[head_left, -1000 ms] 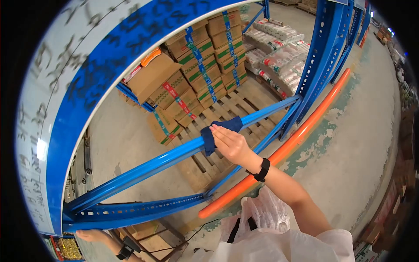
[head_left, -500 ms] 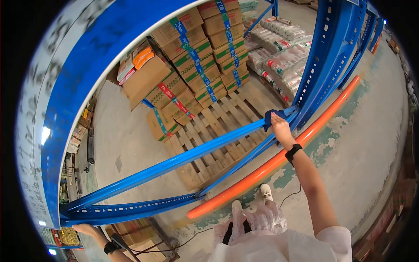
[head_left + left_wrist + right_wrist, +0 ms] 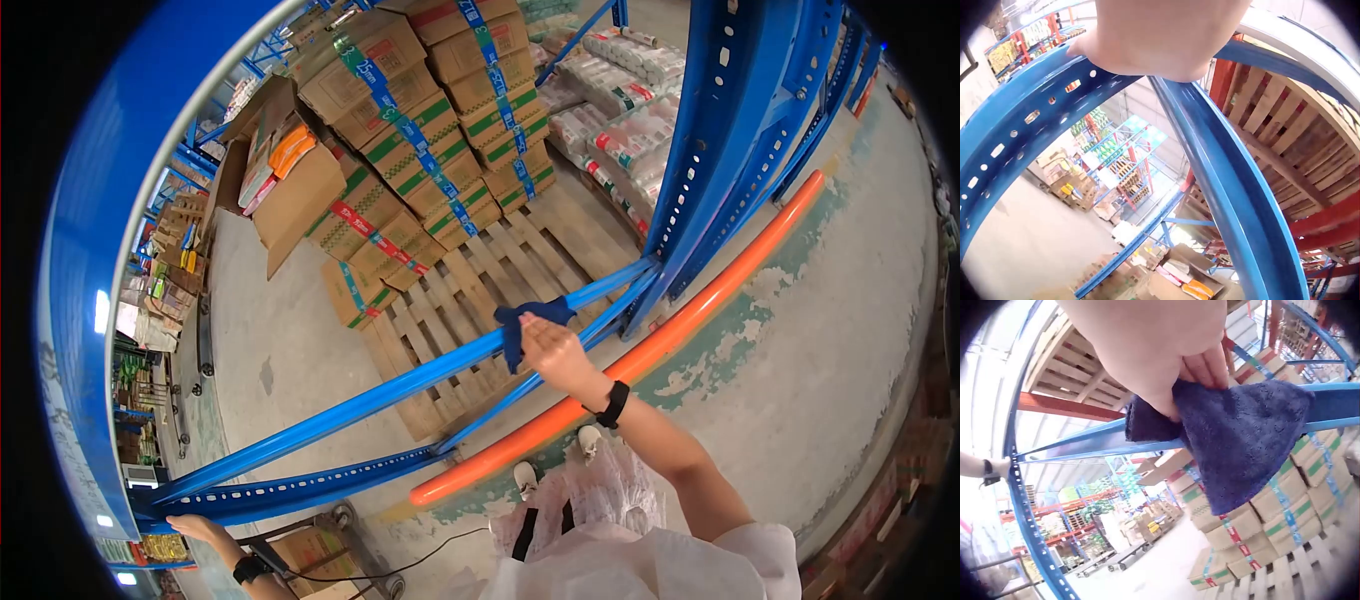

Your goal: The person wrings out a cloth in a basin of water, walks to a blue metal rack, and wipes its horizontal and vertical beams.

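Note:
My right hand (image 3: 558, 355) holds a navy-blue cloth (image 3: 1247, 434) draped over a blue diagonal rack bar (image 3: 390, 392). Its fingers bunch the fabric on top, and a loose flap hangs down one side in the right wrist view. At the lower left of the head view, my left hand (image 3: 197, 527) grips the perforated blue rack upright (image 3: 300, 484) near where the bar joins it. Seen from the left wrist, that hand (image 3: 1166, 37) sits over this joint with most of its fingers hidden behind the metal.
Stacked cartons (image 3: 420, 150) stand on a wooden pallet (image 3: 470, 290) beyond the bar. Plastic-wrapped white packs (image 3: 625, 120) lie behind. An orange floor rail (image 3: 640, 360) runs close by my feet. A thick blue post (image 3: 700, 130) rises at the right; a trolley (image 3: 330, 550) stands below the left arm.
The right hand first slid the cloth rightward along the bar to the post, then came back leftward to the bar's right-hand part. My left hand stays at the upright, while the head view shifts slightly.

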Action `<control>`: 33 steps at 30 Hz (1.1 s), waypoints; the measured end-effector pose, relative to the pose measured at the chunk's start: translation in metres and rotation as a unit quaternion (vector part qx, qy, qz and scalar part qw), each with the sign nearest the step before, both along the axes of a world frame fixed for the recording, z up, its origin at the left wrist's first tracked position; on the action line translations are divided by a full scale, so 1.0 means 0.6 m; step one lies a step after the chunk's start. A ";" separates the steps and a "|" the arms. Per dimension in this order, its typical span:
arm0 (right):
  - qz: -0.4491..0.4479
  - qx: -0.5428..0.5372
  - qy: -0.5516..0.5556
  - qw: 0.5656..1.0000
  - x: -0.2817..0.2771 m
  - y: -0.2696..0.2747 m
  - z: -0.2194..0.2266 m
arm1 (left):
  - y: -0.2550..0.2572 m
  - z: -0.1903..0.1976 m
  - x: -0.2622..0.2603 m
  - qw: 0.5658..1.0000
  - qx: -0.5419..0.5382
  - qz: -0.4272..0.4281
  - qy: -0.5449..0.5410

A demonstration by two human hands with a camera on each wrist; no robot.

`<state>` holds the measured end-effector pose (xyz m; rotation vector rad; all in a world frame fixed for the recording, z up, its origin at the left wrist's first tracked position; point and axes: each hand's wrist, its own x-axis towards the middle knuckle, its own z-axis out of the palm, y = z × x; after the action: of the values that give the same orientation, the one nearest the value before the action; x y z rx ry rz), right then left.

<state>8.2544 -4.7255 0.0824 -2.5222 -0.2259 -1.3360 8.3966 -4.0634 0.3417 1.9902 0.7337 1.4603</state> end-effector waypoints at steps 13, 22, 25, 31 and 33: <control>-0.260 0.088 0.368 0.889 -0.034 -0.291 -0.215 | 0.105 -0.005 0.023 0.995 0.067 0.060 0.036; -0.369 -0.012 0.428 0.825 -0.004 -0.263 -0.177 | 0.139 0.013 0.008 0.982 0.106 0.104 0.116; -0.382 -0.041 0.385 0.839 -0.008 -0.271 -0.195 | 0.171 0.024 -0.003 0.969 0.125 0.132 0.167; -0.397 -0.058 0.375 0.836 -0.007 -0.281 -0.213 | 0.192 0.033 -0.042 0.981 0.114 0.097 0.122; -0.399 -0.058 0.338 0.850 -0.010 -0.288 -0.224 | 0.212 0.041 -0.044 0.985 0.069 0.105 0.119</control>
<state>8.2486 -4.8985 -0.0520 -3.1271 1.0079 -0.4954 8.3699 -3.9362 0.3665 2.2779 0.9940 1.4373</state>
